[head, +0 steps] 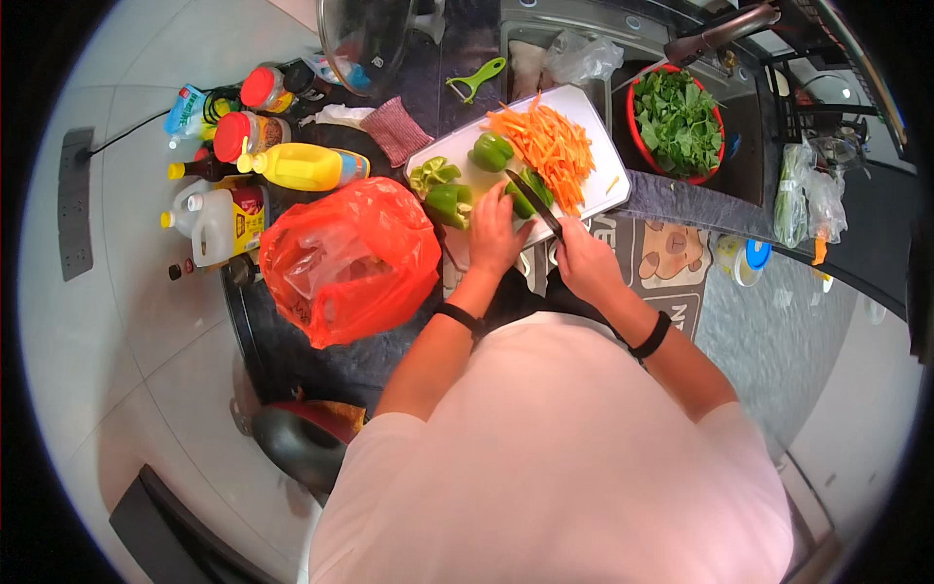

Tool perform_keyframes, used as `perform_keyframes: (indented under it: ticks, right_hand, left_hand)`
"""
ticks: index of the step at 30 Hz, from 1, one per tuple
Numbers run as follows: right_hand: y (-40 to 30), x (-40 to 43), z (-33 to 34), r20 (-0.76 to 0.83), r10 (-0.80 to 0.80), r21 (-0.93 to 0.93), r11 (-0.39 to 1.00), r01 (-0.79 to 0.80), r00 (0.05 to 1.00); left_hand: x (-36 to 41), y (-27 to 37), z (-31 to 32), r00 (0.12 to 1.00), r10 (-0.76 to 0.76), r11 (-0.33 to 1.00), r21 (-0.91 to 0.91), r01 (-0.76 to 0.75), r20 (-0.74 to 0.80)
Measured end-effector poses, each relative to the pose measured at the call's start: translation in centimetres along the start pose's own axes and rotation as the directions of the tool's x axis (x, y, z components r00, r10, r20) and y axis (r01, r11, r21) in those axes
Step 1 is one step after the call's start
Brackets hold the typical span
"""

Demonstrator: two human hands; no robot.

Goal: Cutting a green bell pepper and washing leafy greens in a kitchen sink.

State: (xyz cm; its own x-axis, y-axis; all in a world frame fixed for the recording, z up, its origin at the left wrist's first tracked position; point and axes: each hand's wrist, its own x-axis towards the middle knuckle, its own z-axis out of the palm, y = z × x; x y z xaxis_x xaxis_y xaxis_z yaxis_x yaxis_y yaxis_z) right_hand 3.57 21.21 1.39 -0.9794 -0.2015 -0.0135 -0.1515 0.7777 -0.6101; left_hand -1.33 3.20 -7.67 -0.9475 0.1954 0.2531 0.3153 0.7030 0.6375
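My right hand (586,261) grips a dark-bladed kitchen knife (538,204), its blade over cut green pepper (522,198) on a white cutting board (604,175). Close to the blade on its left, my left hand (496,228) rests with fingers at the board; whether they press on the pepper cannot be told. Above the hands lies a whole-looking green bell pepper (491,152). Hollow pepper pieces (446,202) lie at the board's left end. A heap of orange carrot strips (549,150) covers its upper right part.
A red plastic bag (350,259) bulges left of the board, near a yellow oil bottle (306,166) and jars. A green peeler (478,79) lies beyond the board. Right of it, a red basin of leafy greens (677,123) stands in the sink, beneath a faucet (719,33).
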Motion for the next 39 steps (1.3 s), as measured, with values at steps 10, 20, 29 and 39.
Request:
perform_keyframes:
  ticks: [10, 20, 29, 39]
  right_hand:
    - [-2.1, 0.3, -0.4, 0.092, -0.035, -0.105, 0.994, 0.044, 0.995]
    - [1.6, 1.3, 2.7, 0.063, -0.121, -0.04, 0.991, 0.124, 0.991]
    - [0.8, 0.9, 0.1, 0.025, 0.001, -0.015, 1.0, -0.001, 1.0]
    - [-0.7, -0.1, 0.1, 0.06, 0.051, 0.005, 0.999, -0.051, 0.997]
  left_hand:
    - [-0.4, -0.7, 0.7, 0.999, -0.02, 0.999, -0.028, 0.019, -0.036]
    - [-0.6, -1.0, 1.2, 0.998, -0.051, 0.998, -0.046, 0.049, -0.034]
    - [0.9, 1.5, -1.0, 0.987, -0.159, 0.98, -0.118, 0.16, 0.016]
    - [1.7, 1.0, 0.7, 0.839, -0.544, 0.757, -0.432, 0.491, 0.0]
